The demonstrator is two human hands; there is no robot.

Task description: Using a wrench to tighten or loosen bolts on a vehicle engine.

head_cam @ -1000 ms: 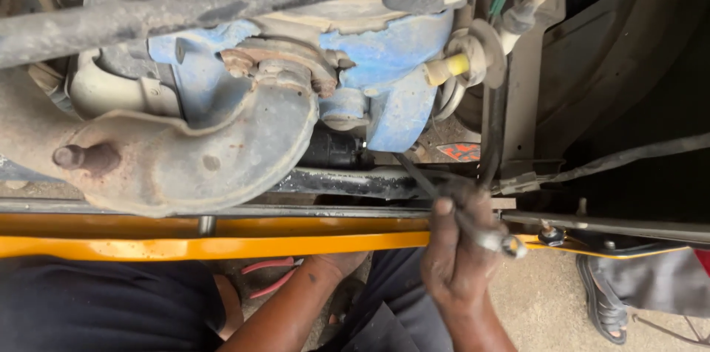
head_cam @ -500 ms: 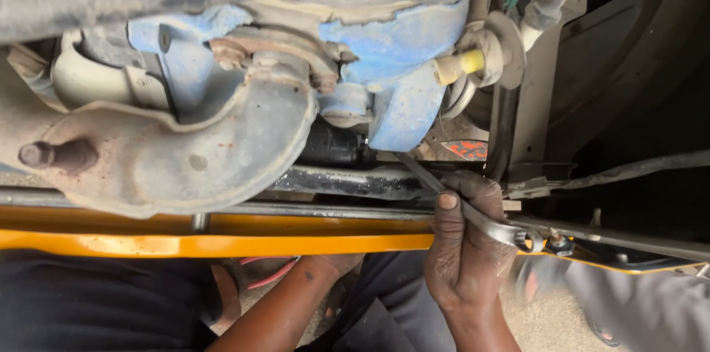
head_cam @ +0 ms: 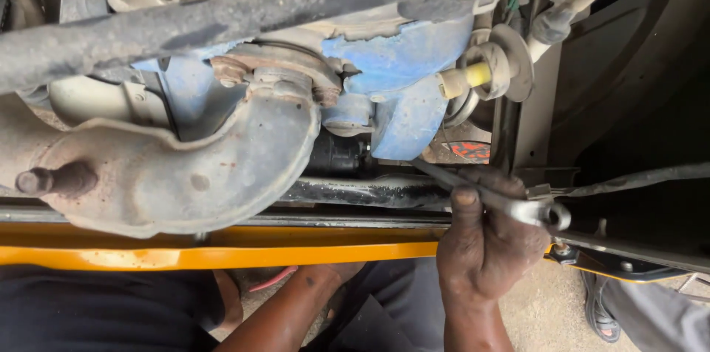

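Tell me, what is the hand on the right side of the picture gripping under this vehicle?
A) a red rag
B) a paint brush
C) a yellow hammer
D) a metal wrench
D: the right hand is closed round a grey metal wrench, whose ring end sticks out past the thumb, just above the yellow beam.

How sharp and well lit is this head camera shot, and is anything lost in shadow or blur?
Head view: even daylight, the right hand and its wrench sharp; the rusty exhaust pipe and blue housing clearly lit, no harsh glare; the wheel-arch area at right falls into deep shadow; the dark bar across the top looks slightly soft; the left hand is hidden behind the yellow beam.
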